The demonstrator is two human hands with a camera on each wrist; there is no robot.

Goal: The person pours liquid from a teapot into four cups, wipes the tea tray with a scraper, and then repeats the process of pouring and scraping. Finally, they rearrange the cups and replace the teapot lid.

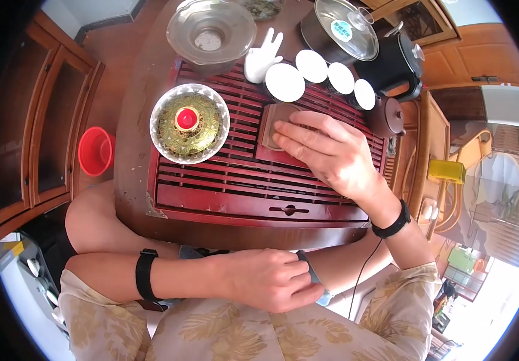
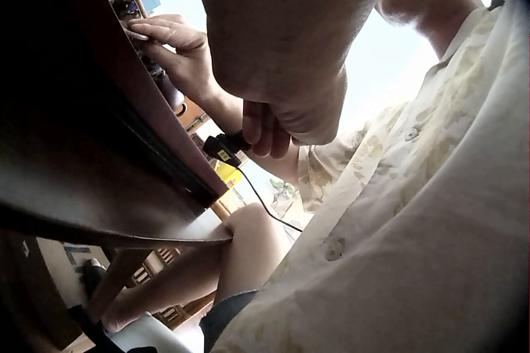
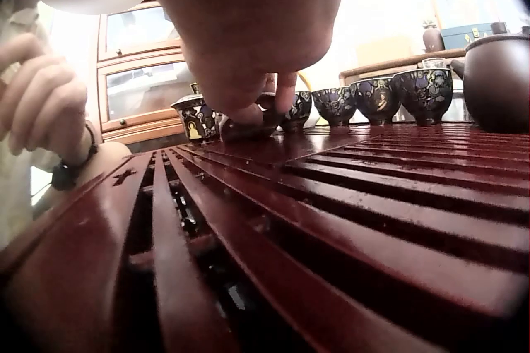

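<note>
Cups (image 1: 311,65) worry us most: they stand just behind the brown dish (image 1: 277,113), which lies on the slatted tray (image 1: 223,201) near its middle. Our right hand (image 1: 334,150) reaches over that dish, fingers and thumb pinching it, though most of the thumb is hidden from above. Our left hand (image 1: 271,280) holds nothing we can make out; it rests by the lap, loosely curled.

If we push the dish backward, its edge could bump the nearest cup and jostle the next one along. Sliding it flat might snag an edge on the gaps between the slats, and a loose pinch could let it drop with a knock. Swinging it toward our left could clip the lidded bowl (image 1: 190,124) and unseat its lid. The cord (image 1: 360,274) hanging from our right wrist might catch on the table edge if we lift the arm quickly.

Counting up, we have one brown dish, one tray, four cups, one lidded bowl and one teapot (image 1: 386,117). Behind them stand one white hand figure (image 1: 262,60), one glass bowl (image 1: 211,30), one cooking pot (image 1: 339,30) and one black kettle (image 1: 393,65).
</note>
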